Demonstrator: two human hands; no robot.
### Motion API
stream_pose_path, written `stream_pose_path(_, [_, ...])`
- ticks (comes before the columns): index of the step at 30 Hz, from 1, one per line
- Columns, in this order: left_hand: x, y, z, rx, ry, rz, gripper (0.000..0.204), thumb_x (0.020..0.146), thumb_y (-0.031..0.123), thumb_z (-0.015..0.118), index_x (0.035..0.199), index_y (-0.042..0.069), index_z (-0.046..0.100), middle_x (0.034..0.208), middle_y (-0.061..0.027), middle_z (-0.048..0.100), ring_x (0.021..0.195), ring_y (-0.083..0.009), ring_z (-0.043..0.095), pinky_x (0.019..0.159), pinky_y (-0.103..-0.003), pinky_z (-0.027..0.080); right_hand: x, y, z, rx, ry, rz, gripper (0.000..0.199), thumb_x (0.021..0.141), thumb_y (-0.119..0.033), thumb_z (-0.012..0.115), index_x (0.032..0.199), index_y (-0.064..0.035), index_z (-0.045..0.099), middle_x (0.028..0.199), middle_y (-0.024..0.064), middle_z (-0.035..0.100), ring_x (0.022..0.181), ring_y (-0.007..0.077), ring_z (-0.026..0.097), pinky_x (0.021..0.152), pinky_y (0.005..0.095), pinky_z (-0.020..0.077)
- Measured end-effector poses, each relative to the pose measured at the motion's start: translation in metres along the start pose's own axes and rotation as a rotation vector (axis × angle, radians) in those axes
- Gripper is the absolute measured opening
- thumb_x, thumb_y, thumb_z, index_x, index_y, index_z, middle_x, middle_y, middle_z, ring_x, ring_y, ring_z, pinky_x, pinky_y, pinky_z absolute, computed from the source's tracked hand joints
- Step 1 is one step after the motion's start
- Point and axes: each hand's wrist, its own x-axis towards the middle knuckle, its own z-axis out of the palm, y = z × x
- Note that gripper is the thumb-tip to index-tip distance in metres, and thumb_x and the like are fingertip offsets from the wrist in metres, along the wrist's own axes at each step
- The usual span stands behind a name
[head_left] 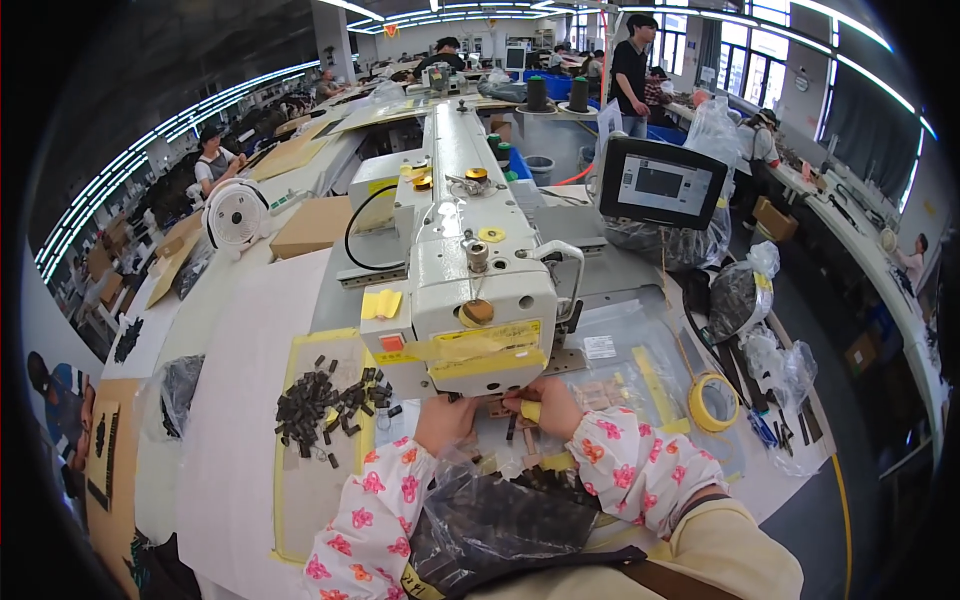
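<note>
Both of my hands are under the front of a white industrial sewing machine (478, 330). My left hand (443, 424) rests at the left below the head, its fingers largely hidden. Opposite it, my right hand (556, 406) has its fingers drawn together near the needle area, with a yellow wrap or tape on one finger. Whatever they pinch is too small to make out. A small dark strip (511, 428) lies between the hands. Nearer to me sits a clear plastic bag (500, 525) with dark pieces. Left of my hands is a pile of small black fabric pieces (325, 405).
A yellow-edged sheet (305, 510) lies under the black pile. On the right are a yellow tape roll (713, 402), a screen (664, 183), scissors-like blue-handled tool (763, 430) and plastic bags (740, 290). A white fan (236, 215) stands left. Other people work farther off.
</note>
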Motion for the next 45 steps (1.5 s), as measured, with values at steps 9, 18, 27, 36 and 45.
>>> stream_pose_path(9, [-0.001,0.004,-0.010,0.202,0.160,0.196,0.017,0.072,0.016,0.060,0.087,0.011,0.064,0.075,-0.0101,0.062,0.066,-0.0279,0.060,0.055,-0.038,0.047,0.000,0.013,-0.007,0.135,-0.021,0.071,0.017,0.081,-0.003,0.060,0.096,0.0039,0.056,0.083,0.0074,0.060,0.070,0.0112,0.058,0.059,0.0234,0.0505])
stream_pose_path(18, [0.004,0.008,-0.005,-0.172,0.141,-0.143,0.021,0.075,0.014,0.058,0.095,0.008,0.062,0.090,-0.0150,0.061,0.087,-0.0323,0.058,0.072,-0.040,0.047,0.002,0.005,-0.019,-0.010,-0.222,0.051,0.015,0.075,0.000,0.064,0.087,0.0045,0.057,0.079,0.0064,0.059,0.071,0.0138,0.059,0.063,0.0258,0.0501])
stream_pose_path(27, [0.003,-0.005,-0.014,0.141,0.071,0.189,0.017,0.074,0.013,0.061,0.090,0.007,0.064,0.078,-0.0093,0.063,0.067,-0.0270,0.061,0.059,-0.036,0.048,0.002,0.007,-0.019,-0.059,-0.199,0.015,0.015,0.074,-0.003,0.065,0.086,0.0042,0.058,0.076,0.0057,0.060,0.069,0.0115,0.058,0.062,0.0248,0.0467])
stream_pose_path(36, [-0.012,-0.032,-0.150,-0.341,0.744,-0.376,0.021,0.076,0.006,0.055,0.057,-0.003,0.060,0.128,-0.0188,0.046,0.100,-0.0213,0.057,0.080,-0.034,0.044,0.001,0.011,-0.017,-0.015,-0.193,0.012,0.014,0.075,-0.003,0.065,0.085,0.0046,0.059,0.078,0.0059,0.060,0.069,0.0115,0.058,0.061,0.0252,0.0474])
stream_pose_path(45, [0.001,0.054,-0.218,0.174,0.974,0.221,0.019,0.065,-0.005,0.049,0.047,0.001,0.052,0.136,-0.0238,0.032,0.133,-0.0351,0.018,0.107,-0.045,0.009,0.007,0.007,-0.014,0.041,-0.197,0.037,0.014,0.074,-0.002,0.065,0.085,0.0046,0.058,0.078,0.0069,0.060,0.068,0.0124,0.058,0.061,0.0255,0.0482])
